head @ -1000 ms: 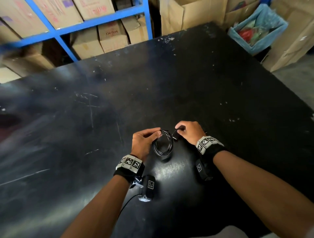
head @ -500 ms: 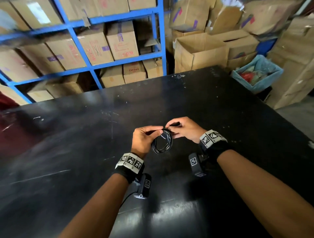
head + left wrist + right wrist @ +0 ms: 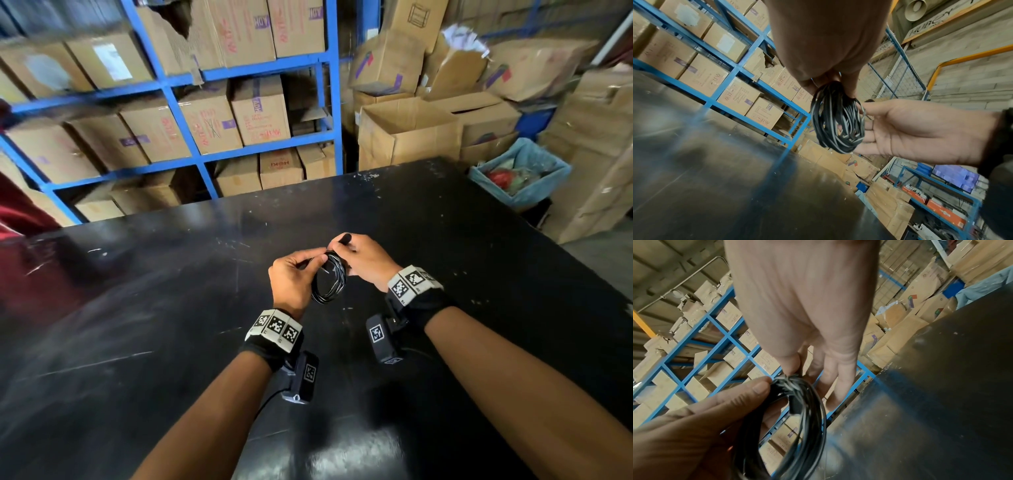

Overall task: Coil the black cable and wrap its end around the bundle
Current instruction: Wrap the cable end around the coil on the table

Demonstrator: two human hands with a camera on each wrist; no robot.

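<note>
Head view showed the cable (image 3: 329, 281) coiled above the worktop (image 3: 171, 308), its top pinched by the left hand (image 3: 294, 281). The right hand (image 3: 363, 261) gripped what looked like the free end (image 3: 345, 237). Best to keep that pinch firm and wind the end tightly.

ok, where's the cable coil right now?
Head view, centre: the cable coil hangs above the black table, pinched at its top between the left hand and right hand.

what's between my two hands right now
The coiled black cable hangs between the left hand and right hand, both pinching its top; clearest in the head view.
</note>
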